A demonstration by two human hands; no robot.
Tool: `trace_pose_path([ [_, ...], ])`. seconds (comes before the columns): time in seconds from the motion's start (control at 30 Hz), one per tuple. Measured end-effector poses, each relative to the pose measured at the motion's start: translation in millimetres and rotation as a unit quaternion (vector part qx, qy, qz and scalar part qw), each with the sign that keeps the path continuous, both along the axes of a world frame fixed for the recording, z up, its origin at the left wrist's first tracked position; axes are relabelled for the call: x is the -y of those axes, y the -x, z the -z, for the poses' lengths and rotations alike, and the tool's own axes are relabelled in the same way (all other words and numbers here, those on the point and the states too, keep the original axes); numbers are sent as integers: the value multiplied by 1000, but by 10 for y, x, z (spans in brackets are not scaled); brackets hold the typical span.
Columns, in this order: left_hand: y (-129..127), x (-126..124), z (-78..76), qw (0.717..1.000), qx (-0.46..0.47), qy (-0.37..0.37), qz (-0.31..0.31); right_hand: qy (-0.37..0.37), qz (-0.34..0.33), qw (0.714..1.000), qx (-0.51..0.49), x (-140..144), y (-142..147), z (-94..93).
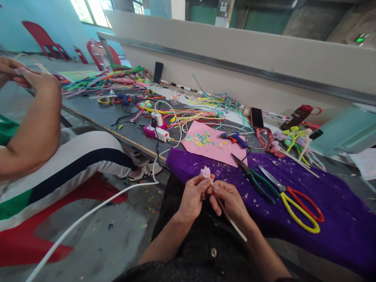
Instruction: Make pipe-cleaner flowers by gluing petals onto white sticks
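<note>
Over my lap I hold a small pipe-cleaner flower with a pale lilac bloom (205,171) and a cream stem (235,225). My left hand (192,196) pinches it just under the bloom. Close beside it, my right hand (230,197) has thumb and fingers closed on the top of the stem, whose free end slants down to the right. The exact join between bloom and stem is partly hidden by my fingers. To the right, on purple cloth (317,184), lie green-handled pliers (255,180) and scissors (293,199) with red and yellow handles.
Pink paper (194,135) holds cut scraps and a blue glue gun (233,137). White cables run past a power strip (157,131). Pipe cleaners (102,82), a phone (257,118), a bottle (299,115) and finished flowers (293,141) occupy the table. Another person's arm (44,113) is at left.
</note>
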State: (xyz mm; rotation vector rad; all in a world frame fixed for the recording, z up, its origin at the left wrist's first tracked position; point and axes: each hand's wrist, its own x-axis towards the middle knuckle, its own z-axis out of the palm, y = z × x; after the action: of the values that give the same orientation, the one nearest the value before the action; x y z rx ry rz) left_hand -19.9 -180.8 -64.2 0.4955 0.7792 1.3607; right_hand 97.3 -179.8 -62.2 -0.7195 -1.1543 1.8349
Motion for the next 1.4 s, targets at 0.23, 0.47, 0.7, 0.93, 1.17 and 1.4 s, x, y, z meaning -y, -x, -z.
trace_pose_path([
  [0.23, 19, 11, -23, 999, 34, 8, 6, -7, -14, 1000, 11, 11, 2, -15],
  [0.47, 27, 15, -39, 998, 57, 6, -5, -7, -25, 999, 29, 31, 16, -46],
  [0.7, 36, 15, 17, 999, -8, -23, -24, -38, 75, 992, 94, 59, 53, -92],
  [0.93, 50, 23, -33, 998, -37, -45, 36, -16, 68, 996, 46, 13, 5, -71],
  [1.17, 38, -8, -2, 998, -42, -34, 8, 13, 17, 999, 39, 3, -4, -65],
  [1.4, 52, 0, -43, 996, -83, -40, -13, 7, 53, 996, 67, -10, 37, -91],
])
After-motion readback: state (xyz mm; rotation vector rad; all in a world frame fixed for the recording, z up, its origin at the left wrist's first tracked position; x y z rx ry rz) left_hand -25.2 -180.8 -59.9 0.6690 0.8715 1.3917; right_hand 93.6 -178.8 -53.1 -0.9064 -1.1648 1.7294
